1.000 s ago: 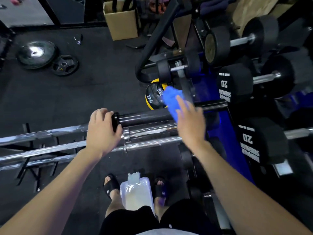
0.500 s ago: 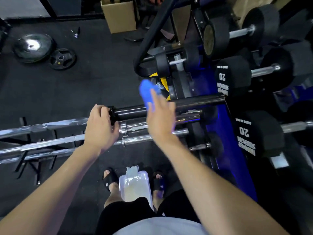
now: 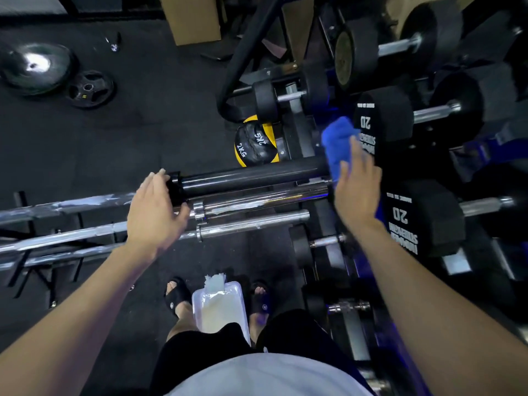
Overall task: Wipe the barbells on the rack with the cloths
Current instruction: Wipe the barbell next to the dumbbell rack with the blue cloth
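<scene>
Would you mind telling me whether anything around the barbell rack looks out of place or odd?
Two weight plates lie loose on the floor at upper left rather than racked, and a small clip-like item lies near them. A yellow-and-black 2 kg ball is wedged behind the black barbell. Nothing looks spilled or damaged.

Dim, wide-angle bending at edges, perhaps slight motion blur.
</scene>
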